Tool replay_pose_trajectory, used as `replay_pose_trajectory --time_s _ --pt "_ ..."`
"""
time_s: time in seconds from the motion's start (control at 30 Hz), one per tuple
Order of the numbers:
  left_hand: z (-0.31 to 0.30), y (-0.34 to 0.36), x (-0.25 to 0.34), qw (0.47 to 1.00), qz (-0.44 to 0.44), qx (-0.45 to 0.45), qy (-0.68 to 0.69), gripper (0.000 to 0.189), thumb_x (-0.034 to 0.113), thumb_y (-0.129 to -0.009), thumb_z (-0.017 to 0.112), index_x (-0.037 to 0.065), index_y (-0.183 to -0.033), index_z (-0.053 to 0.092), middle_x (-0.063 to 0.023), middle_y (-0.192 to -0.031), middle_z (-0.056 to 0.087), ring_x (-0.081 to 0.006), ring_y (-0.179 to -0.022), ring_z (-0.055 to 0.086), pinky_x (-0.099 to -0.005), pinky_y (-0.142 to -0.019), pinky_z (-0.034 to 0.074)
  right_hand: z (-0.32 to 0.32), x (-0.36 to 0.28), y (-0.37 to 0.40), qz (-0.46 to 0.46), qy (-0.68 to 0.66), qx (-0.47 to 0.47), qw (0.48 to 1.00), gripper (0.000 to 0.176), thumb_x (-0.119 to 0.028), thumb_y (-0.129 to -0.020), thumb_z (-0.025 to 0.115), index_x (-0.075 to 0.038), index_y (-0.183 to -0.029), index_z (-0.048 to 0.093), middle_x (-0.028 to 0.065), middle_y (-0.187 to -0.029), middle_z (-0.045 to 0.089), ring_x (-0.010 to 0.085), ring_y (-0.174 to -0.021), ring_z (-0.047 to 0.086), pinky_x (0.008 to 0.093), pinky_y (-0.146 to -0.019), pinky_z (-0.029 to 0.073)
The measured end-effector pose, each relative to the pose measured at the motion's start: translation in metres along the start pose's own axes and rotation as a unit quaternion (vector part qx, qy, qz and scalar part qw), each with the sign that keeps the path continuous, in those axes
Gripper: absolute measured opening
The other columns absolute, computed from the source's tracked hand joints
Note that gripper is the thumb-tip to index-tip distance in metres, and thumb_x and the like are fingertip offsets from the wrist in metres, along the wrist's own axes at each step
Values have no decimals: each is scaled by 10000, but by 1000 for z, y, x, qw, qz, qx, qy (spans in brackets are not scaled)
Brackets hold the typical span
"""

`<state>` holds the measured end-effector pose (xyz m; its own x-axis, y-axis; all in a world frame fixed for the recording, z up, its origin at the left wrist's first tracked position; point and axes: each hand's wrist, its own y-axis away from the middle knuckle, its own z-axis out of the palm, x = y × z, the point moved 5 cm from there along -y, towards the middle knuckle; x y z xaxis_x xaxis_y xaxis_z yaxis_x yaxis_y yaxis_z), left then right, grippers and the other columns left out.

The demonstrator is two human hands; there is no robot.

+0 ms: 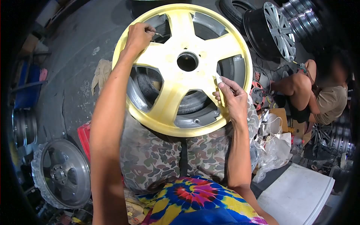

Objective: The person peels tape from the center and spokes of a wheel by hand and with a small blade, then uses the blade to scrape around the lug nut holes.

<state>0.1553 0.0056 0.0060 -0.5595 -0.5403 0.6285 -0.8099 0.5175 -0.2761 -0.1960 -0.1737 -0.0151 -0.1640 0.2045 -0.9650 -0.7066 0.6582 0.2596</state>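
Observation:
A five-spoke wheel rim (182,22) with a pale yellow face lies tilted over my camouflage-clad lap (153,153). Its centre hole is open, and grey metal shows inside the spoke gaps. My left hand (138,37) is at the upper left of the rim, fingers closed in a pinch by a spoke gap. A small thin light bit shows at those fingertips, too small to name. Low on the right side, my right hand (234,97) pinches a narrow pale strip (222,95), whitish at its upper tip and yellowish below, over the rim's face.
Another person (330,90) sits at the right. A silver-faced wheel (279,32) and a black tyre (234,9) stand at the upper right. A grey wheel (62,172) leans at the lower left. Plastic wrapping (272,157) and a white panel (296,195) lie lower right.

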Motion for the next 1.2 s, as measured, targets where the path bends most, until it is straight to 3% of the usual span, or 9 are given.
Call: replay_pose_trajectory --time_s 0.33,0.4,0.5,0.63,0.7,0.8,0.93,1.13,1.2 --pt "-7 3 22 998 -24 2 -61 198 143 -939 770 -44 -881 743 -143 -761 737 -243 -649 610 -413 -692 504 2 2 0 -7 -9 -11 1000 357 -118 -1007 744 105 -1275 664 136 -1032 753 142 -777 719 241 -658 568" --pt "-4 3 20 998 -20 -27 -47 198 140 -963 706 -44 -913 759 -247 -890 747 -380 -854 722 -469 -842 538 3 -1 1 -6 -3 -9 1000 353 -119 -1008 744 105 -1270 666 136 -1030 754 141 -777 719 240 -657 568" --pt "8 0 2 999 25 -30 33 188 114 -969 678 -51 -964 768 -272 -949 741 -412 -917 716 -469 -871 540 2 -1 2 -6 3 -6 1000 350 -125 -1010 744 105 -1263 669 134 -1025 756 139 -778 720 236 -657 568" --pt "1 3 12 996 74 -13 -39 206 134 -955 719 -41 -1043 782 -280 -950 742 -428 -932 723 -462 -888 552 2 0 2 -11 1 -7 1000 353 -131 -1009 747 105 -1261 672 132 -1019 760 136 -778 721 233 -657 568" --pt "-4 4 20 988 -36 -100 -113 292 226 -959 743 -23 -1105 787 -284 -951 745 -445 -927 721 -468 -886 553 3 -1 2 -7 5 -5 1000 353 -129 -1008 748 105 -1261 672 133 -1021 760 136 -777 721 232 -657 568" --pt "-7 7 23 994 3 -23 -110 382 345 -958 749 -20 -1059 795 -287 -901 735 -457 -884 711 -495 -851 542 4 -2 3 -5 12 -1 1000 351 -127 -1007 748 106 -1259 674 130 -1013 757 134 -770 720 231 -655 566" --pt "-1 4 19 997 8 -33 -68 393 350 -991 695 -36 -988 769 -287 -893 723 -461 -881 696 -511 -843 527 4 -1 2 -11 9 1 1000 338 -120 -1007 744 108 -1249 678 115 -982 748 132 -757 715 230 -656 567" --pt "-1 2 14 996 53 -50 -55 324 267 -967 646 -53 -963 699 -255 -866 700 -396 -857 684 -464 -857 525 5 0 2 -14 2 2 1000 311 -104 -1011 734 101 -1240 683 106 -973 737 133 -761 713 240 -668 580" --pt "-11 6 22 997 78 27 2 307 276 -964 669 -25 -906 689 -132 -817 687 -184 -761 656 -365 -724 512 4 -1 3 -14 4 6 1000 302 -105 -1011 733 98 -1229 686 104 -965 734 134 -761 714 242 -671 583"
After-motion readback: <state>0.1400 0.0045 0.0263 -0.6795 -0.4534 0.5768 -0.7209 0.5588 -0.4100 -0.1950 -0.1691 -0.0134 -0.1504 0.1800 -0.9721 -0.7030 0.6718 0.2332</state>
